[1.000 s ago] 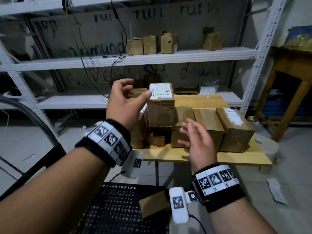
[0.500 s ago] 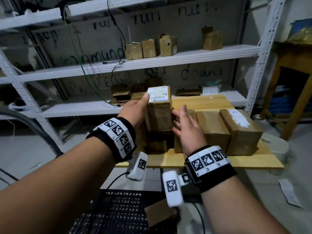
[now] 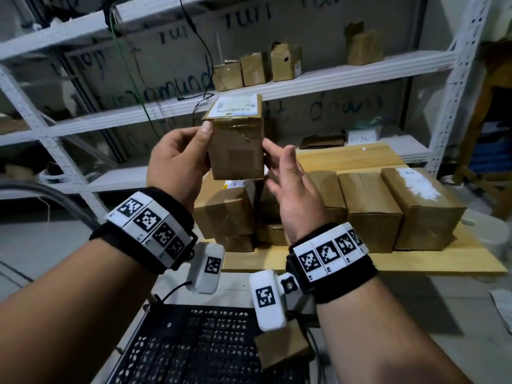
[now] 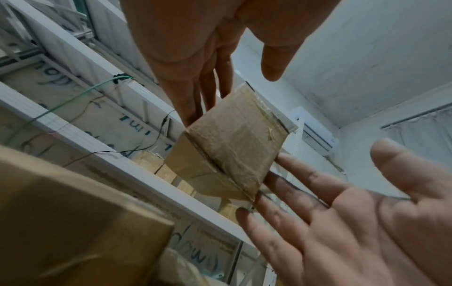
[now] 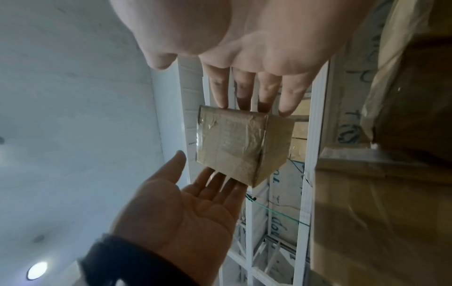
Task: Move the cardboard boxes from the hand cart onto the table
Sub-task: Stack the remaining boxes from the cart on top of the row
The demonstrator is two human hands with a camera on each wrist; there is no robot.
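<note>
A brown cardboard box (image 3: 235,145) with a white label on top hangs in the air above the stack on the wooden table (image 3: 346,159). It is pressed between my two hands. My left hand (image 3: 191,151) lies against its left side with straight fingers (image 5: 215,181), and the thumb lies at the front edge. My right hand (image 3: 285,170) touches its right side with straight fingertips (image 5: 244,98). Both wrist views show the box (image 4: 232,143) held between flat fingers. One small box (image 3: 279,347) lies on the black mesh hand cart (image 3: 199,345) below my wrists.
Stacked boxes (image 3: 224,209) and a row of boxes (image 3: 371,206) fill the table's near half. White metal shelving (image 3: 332,76) behind it carries more boxes (image 3: 255,69). The cart's grey handle (image 3: 55,195) is at the left, and a wooden stand (image 3: 496,112) at the right.
Both hands closed in on the labelled box atop the stack, then lifted it clear. It now hangs above the stack, nearer to me.
</note>
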